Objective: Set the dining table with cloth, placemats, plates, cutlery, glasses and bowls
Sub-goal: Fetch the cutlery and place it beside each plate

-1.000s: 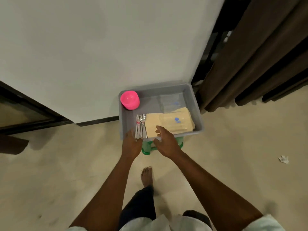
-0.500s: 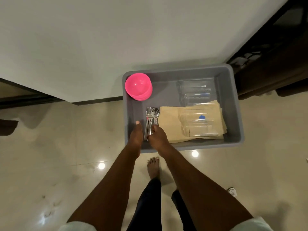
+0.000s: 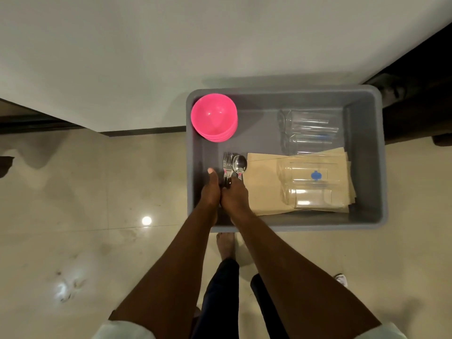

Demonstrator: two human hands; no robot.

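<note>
A grey tub (image 3: 367,223) stands low in front of me and holds the table things. Stacked pink bowls (image 3: 214,117) sit in its far left corner. Several clear glasses (image 3: 309,129) lie on their sides at the right, some on a pile of beige placemats (image 3: 263,189). A bundle of steel cutlery (image 3: 234,163), forks and spoons, lies left of the placemats. My right hand (image 3: 236,195) curls over the cutlery handles. My left hand (image 3: 210,189) lies against the bundle's left side with one digit straight; its other fingers are hidden.
A large white tabletop (image 3: 171,57) fills the far half of the view, with its edge just beyond the tub. Dark curtains (image 3: 420,77) hang at the right. The floor is glossy beige tile, with my bare foot (image 3: 225,243) under the tub's near rim and a crumpled scrap (image 3: 341,280) at right.
I have leaned closer over the tub. Both hands moved from its near rim onto the cutlery, and my right hand left the placemats and closed over the handles.
</note>
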